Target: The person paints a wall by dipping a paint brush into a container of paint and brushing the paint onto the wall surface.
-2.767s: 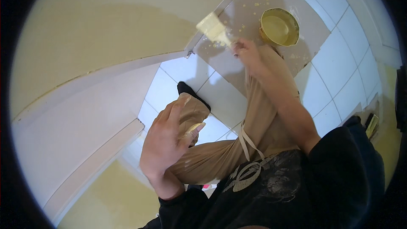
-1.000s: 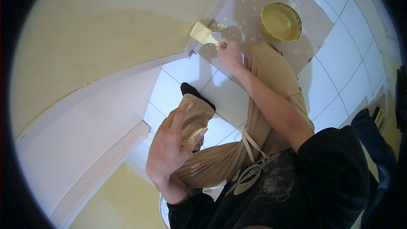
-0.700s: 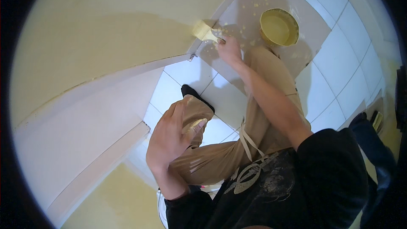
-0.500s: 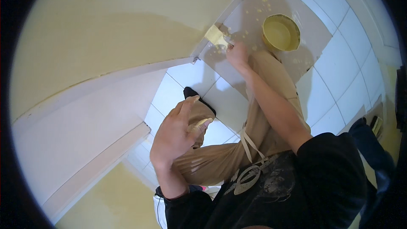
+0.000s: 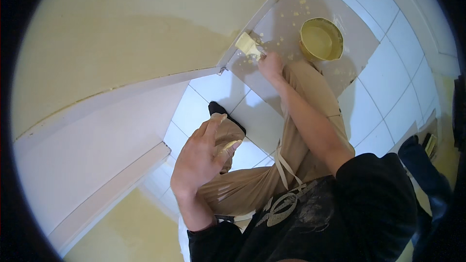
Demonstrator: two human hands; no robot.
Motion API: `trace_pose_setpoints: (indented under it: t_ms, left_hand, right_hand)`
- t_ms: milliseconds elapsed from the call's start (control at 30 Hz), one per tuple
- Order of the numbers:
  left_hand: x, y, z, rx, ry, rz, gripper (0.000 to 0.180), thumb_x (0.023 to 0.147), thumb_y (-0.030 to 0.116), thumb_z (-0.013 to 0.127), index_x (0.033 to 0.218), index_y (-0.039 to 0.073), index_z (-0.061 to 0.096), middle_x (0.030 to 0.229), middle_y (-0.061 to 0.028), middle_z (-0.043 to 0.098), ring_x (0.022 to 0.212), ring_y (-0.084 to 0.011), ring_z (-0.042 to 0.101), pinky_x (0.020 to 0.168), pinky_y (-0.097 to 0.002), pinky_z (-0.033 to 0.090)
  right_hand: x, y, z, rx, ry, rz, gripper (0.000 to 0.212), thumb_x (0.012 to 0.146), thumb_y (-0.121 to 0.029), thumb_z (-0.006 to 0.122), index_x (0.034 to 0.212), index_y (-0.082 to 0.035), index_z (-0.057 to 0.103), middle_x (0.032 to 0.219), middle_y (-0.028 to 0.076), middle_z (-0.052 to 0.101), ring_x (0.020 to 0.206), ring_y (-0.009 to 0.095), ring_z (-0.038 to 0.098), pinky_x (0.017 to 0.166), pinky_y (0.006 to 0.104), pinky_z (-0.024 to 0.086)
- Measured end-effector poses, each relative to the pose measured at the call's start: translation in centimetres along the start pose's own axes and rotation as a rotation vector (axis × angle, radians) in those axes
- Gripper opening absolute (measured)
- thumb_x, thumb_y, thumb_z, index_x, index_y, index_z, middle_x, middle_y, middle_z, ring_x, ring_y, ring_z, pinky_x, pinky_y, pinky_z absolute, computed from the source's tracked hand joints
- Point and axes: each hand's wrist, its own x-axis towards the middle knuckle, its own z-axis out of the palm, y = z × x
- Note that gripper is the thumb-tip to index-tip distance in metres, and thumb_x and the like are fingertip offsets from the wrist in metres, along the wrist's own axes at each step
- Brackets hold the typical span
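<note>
My right hand is closed round the handle of a paintbrush. Pale yellow paint coats its bristles, which are beside the foot of the yellow wall, near the baseboard. To the right of that hand stands a round bucket with yellow paint inside and a paint-smeared rim. My left hand hangs over my bent left leg, its fingers and thumb apart, holding nothing. Some yellow paint shows on its fingertips.
A grey sheet spattered with yellow drops lies under the bucket, over white floor tiles. My foot in a black sock rests on the tiles. A white door frame runs along the left; dark cloth lies at the right.
The brush has turned slightly in my right hand and shifted a little down. My left hand has stayed almost in place.
</note>
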Motion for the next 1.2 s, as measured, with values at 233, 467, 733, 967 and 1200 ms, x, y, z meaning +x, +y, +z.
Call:
trace_pose_setpoints:
  t_ms: [233,467,733,967,1200]
  left_hand:
    - [-0.2,-0.2,0.0,0.000,-0.002,-0.030,0.060,0.092,0.035,0.073,0.138,0.003,0.053,0.129,-0.0219,0.063,0.115,-0.0397,0.064,0.097,-0.0437,0.052]
    - [-0.1,0.2,-0.1,-0.029,-0.003,-0.005,0.058,0.092,0.034,0.073,0.137,0.004,0.053,0.131,-0.0219,0.062,0.118,-0.0405,0.063,0.098,-0.0440,0.052]
    - [-0.2,0.2,-0.5,-0.071,0.007,-0.038,0.058,0.091,0.036,0.074,0.135,0.003,0.055,0.127,-0.0227,0.063,0.116,-0.0408,0.063,0.097,-0.0444,0.052]
    - [-0.3,0.0,-0.1,-0.022,-0.020,-0.033,0.062,0.089,0.031,0.075,0.137,-0.001,0.051,0.125,-0.0242,0.063,0.113,-0.0425,0.063,0.096,-0.0445,0.052]
    - [0.1,0.2,0.2,-0.006,0.002,-0.015,0.062,0.091,0.037,0.074,0.137,0.001,0.053,0.127,-0.0228,0.063,0.114,-0.0399,0.065,0.095,-0.0444,0.052]
  right_hand:
    - [0.0,-2.1,-0.4,0.069,-0.052,-0.022,0.027,0.078,-0.009,0.062,0.101,-0.001,0.073,0.088,0.026,0.070,0.088,0.042,0.070,0.080,0.0509,0.054]
    - [1.0,-0.8,-0.6,0.024,0.036,-0.113,0.026,0.089,-0.014,0.059,0.106,-0.001,0.073,0.083,0.028,0.068,0.081,0.044,0.068,0.072,0.0481,0.053]
    - [-1.0,-2.7,-2.4,0.179,0.069,-0.118,0.019,0.079,-0.010,0.063,0.094,-0.001,0.072,0.089,0.025,0.071,0.086,0.045,0.068,0.079,0.0513,0.053]
    - [0.1,-3.7,-1.3,0.071,0.022,-0.147,0.022,0.080,-0.006,0.058,0.097,0.000,0.070,0.087,0.025,0.070,0.087,0.045,0.067,0.078,0.0516,0.053]
    - [-4.5,-10.4,-5.5,0.393,0.107,-0.307,0.027,0.083,-0.002,0.057,0.106,0.005,0.070,0.093,0.027,0.069,0.087,0.044,0.068,0.077,0.0505,0.053]
